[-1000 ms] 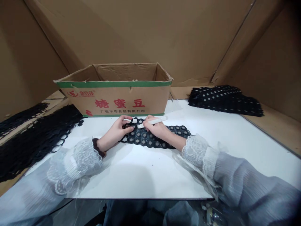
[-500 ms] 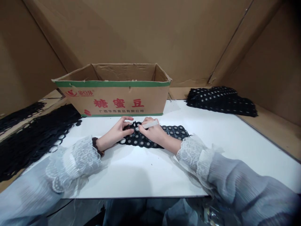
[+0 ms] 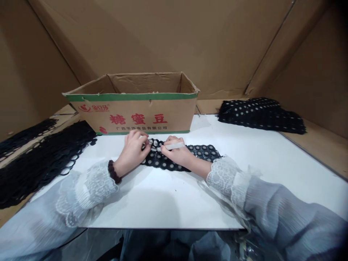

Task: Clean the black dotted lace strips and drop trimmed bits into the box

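A black strip dotted with rows of pale round discs (image 3: 163,164) lies flat on the white table in front of me. My left hand (image 3: 132,149) is closed at the strip's left end, thumb and fingertips pinching its upper edge. From the right, my right hand (image 3: 178,155) rests over the strip's middle and grips a slim white pen-like tool (image 3: 174,145). The tool's tip points left, at the strip close to my left fingertips; whether it touches is too small to tell. My right palm and wrist hide part of the strip.
Behind my hands stands an open cardboard box (image 3: 146,125) with a green rim and red lettering. Black perforated sheets (image 3: 49,159) are piled at the left. More black dotted strips (image 3: 258,116) lie at the back right. Cardboard walls (image 3: 217,47) surround the table (image 3: 146,206).
My left hand has drawn its fingers together and shifted slightly left and up along the strip's edge. My right hand with the white tool stays nearly in place. The view has shifted slightly.
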{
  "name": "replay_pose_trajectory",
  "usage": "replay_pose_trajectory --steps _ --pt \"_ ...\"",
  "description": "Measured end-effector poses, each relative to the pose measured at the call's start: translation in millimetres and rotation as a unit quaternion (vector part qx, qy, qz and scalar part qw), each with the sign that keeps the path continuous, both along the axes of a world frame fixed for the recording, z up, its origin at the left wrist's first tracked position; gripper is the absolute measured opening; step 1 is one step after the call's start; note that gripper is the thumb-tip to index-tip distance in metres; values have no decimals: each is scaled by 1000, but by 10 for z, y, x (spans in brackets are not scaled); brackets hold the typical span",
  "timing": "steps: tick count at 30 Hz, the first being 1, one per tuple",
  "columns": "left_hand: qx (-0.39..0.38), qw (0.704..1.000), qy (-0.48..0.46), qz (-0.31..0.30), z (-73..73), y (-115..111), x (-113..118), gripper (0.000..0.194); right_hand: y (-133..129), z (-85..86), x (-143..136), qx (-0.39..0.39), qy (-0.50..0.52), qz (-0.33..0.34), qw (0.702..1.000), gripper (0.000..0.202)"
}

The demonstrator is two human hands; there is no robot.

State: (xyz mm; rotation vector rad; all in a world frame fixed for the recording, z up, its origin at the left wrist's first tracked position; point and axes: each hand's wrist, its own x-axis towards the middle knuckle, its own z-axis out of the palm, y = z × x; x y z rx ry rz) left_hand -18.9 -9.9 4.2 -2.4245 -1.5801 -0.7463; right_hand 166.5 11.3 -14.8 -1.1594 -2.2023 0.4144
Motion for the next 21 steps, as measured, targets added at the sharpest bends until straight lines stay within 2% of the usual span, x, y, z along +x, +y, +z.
replay_pose_trajectory --steps 2,4,6,9,11,12,14,16,17,19,21 --pt "90 994 -14 60 187 -4 -95 12 9 -4 2 -12 8 -8 1000 30" --pt "202 969 -39 138 456 30 -215 13 18 -7 7 -17 16 -1 1000 31" --pt "280 941 -57 181 756 136 -332 17 26 -12 14 -20 22 9 1000 32" --pt "298 932 -53 199 1119 419 -457 18 36 -24 27 -17 31 12 999 34" --pt "233 951 -45 196 1224 593 -487 21 40 -31 34 -11 36 14 999 34" --pt "214 957 -46 191 1224 644 -479 23 41 -32 37 -10 39 14 999 33" --pt "217 958 -53 178 1116 641 -420 28 39 -27 37 -15 43 16 999 34" --pt "234 960 -47 145 889 518 -319 29 32 -15 34 -25 50 21 998 34" --pt "212 972 -26 99 746 431 -263 29 29 -7 32 -31 59 27 997 35" --pt "139 989 17 36 449 256 -165 27 22 11 29 -43 87 44 994 36" --pt "8 998 58 -28 199 123 -105 29 16 35 30 -58 112 61 990 36"
